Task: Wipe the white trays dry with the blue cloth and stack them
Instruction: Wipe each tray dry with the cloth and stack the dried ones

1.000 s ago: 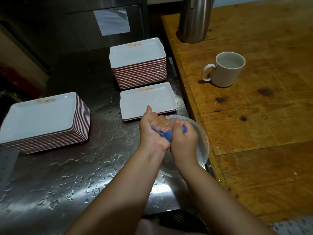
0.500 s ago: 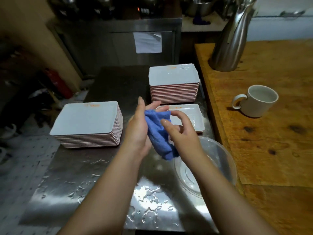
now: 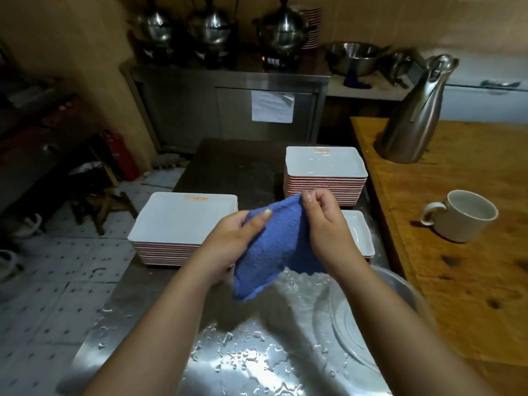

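While both hands held it up over the wet steel counter (image 3: 160, 315), the cloth (image 3: 271, 247) hung spread between them, clear of every tray. Left hand (image 3: 233, 241) pinched the cloth's left upper edge, its grip clamped with the thumb lying across the blue fabric; right hand (image 3: 324, 224) pinched the top right corner, its grip likewise clamped on the cloth between thumb and curled fingers. Left of the cloth, a tall stack (image 3: 183, 224) of white trays stood on the counter. Behind the cloth, a second stack (image 3: 325, 172) stood at the counter's far right. Just right of the cloth, partly hidden by the right hand, a low pile (image 3: 360, 235) of trays lay in front of that second stack. Below and right of the cloth, a clear bowl (image 3: 400, 324) sat at the counter's near edge, under the right forearm. Further right of the cloth, on a wooden top (image 3: 457, 281), stood a mug (image 3: 463, 215) and, beyond it, a steel jug (image 3: 414, 118).
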